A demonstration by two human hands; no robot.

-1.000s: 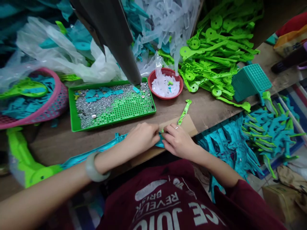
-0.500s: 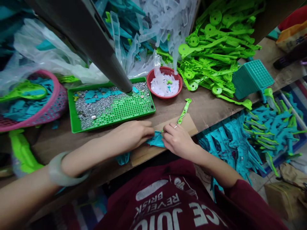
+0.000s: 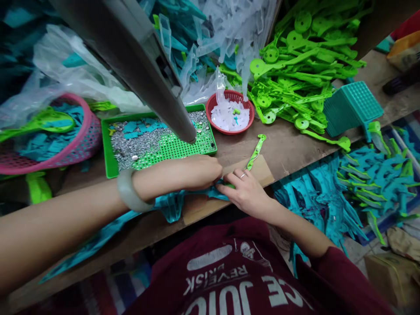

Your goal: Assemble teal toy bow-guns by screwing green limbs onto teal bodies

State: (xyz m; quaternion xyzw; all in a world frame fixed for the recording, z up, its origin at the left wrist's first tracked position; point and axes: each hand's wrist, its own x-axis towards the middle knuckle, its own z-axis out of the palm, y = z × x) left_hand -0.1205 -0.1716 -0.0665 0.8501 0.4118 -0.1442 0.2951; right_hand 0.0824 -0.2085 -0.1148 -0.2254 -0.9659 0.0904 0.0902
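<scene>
My left hand (image 3: 205,171), a pale bangle on its wrist, is curled with fingertips down beside my right fingers; whatever it pinches is hidden. My right hand (image 3: 244,190), wearing a ring, presses its closed fingers onto a long turquoise plastic part (image 3: 170,205) lying along the table edge. A narrow lime-green plastic strip (image 3: 256,152) runs out from beneath the right fingers over a piece of cardboard (image 3: 264,170). Both hands cover the spot where the green and turquoise pieces meet.
A green tray (image 3: 111,153) holds many small screws and turquoise bits under a dark tool's shaft (image 3: 170,105). Behind are a red basket (image 3: 210,118) of white pieces and a lime-green heap (image 3: 295,78). A pink basket (image 3: 95,135) stands left; turquoise assemblies (image 3: 308,205) lie right.
My left hand has moved rightward, close against my right hand, and its fingers are now hidden. More of the turquoise part shows under the left forearm. The view has shifted slightly.
</scene>
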